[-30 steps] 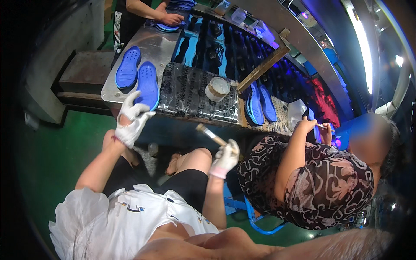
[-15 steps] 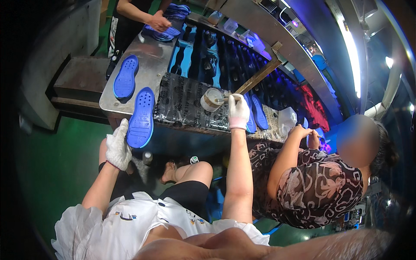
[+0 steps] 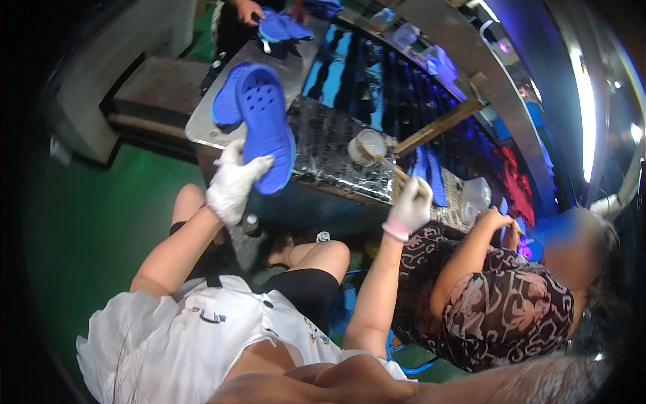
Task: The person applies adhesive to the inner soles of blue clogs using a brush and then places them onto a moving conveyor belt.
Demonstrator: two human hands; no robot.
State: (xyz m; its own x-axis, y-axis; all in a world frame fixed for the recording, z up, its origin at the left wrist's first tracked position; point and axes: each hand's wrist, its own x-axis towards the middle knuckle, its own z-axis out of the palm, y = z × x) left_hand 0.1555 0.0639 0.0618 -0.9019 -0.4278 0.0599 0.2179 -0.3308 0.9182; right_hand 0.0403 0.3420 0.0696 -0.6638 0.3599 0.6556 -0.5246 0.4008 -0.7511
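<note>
My gloved left hand [image 3: 235,183] grips the heel end of a blue shoe sole [image 3: 266,124], thumb across its face. Small holes dot the toe end of this sole, which is tilted above the bench edge. Partly behind it, a second blue sole [image 3: 226,97] lies on the metal tabletop. My right hand [image 3: 410,207], also in a white glove, is closed around the handle of a brush [image 3: 397,170]. The brush's far end is at the rim of a translucent cup [image 3: 367,147] on the black-covered bench; its bristles are hard to make out.
Across the metal tabletop [image 3: 291,74], a co-worker's hand [image 3: 249,11] is at more blue soles [image 3: 282,27]. Another person in a patterned top [image 3: 498,296] sits close on my right. A wooden bar [image 3: 441,126] slants over the belt carrying dark and blue pieces.
My left hand has lifted the sole up and to the right, over the other one. The brush has drawn back toward me from inside the cup. The view has shifted.
</note>
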